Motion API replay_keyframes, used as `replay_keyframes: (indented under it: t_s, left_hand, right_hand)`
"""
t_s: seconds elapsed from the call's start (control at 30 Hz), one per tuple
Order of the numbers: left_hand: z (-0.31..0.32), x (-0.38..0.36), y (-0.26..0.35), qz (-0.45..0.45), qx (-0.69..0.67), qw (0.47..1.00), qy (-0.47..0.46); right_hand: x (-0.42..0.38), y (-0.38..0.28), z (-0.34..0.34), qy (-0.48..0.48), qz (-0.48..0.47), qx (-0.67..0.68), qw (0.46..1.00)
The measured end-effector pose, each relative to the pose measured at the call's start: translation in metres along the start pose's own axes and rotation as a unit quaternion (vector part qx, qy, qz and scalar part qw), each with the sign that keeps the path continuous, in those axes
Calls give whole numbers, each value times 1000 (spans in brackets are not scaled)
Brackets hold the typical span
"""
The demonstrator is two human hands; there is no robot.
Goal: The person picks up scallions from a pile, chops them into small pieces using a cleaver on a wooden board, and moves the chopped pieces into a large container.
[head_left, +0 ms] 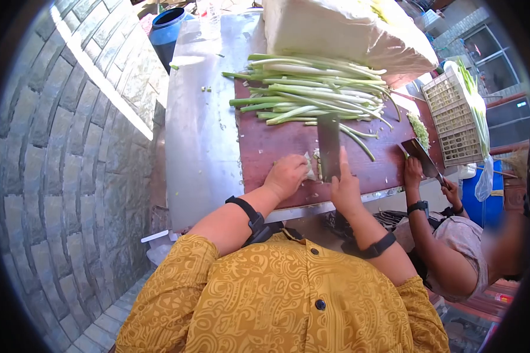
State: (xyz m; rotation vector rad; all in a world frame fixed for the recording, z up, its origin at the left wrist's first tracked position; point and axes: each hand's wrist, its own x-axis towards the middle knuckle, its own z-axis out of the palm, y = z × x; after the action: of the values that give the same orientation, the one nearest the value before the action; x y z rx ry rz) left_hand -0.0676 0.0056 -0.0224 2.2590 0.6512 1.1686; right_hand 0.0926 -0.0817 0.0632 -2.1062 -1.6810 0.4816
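Observation:
My right hand [346,187] grips a wide-bladed cleaver [328,138], its index finger stretched along the blade. The blade points away from me over the reddish-brown board. Just left of it, my left hand [287,175] is closed, its fingers curled over pale spring onion ends [308,167]. A few small cut pieces [317,162] lie between the fingertips and the blade. Beyond both hands, a pile of long spring onions [321,88] lies crosswise on the board. The cleaver's handle is mostly hidden in my right hand.
To the right, a co-worker's hand [413,170] is by another cleaver [422,157], near chopped spring onion [418,130]. A plastic crate [452,115] stands past it. A large white sack [335,29] sits behind the pile. A metal sheet [201,141], blue barrel [165,35] and brick wall [65,165] are left.

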Motion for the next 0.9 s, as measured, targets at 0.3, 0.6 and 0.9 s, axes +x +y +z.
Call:
replay_keyframes:
  t_s: [0.3,0.6,0.9]
  left_hand:
    - [0,-2,-2,-17,-5,1000,-12]
    - [0,0,-1,-6,2,1000,-19]
    - [-5,-1,1,-3,43,999,-30]
  right_hand:
    - [-30,-28,-25,-137,4,-69,988]
    - [3,-19,2,-146,-2,-80,986]
    - [-1,-4,14,3,150,170,974]
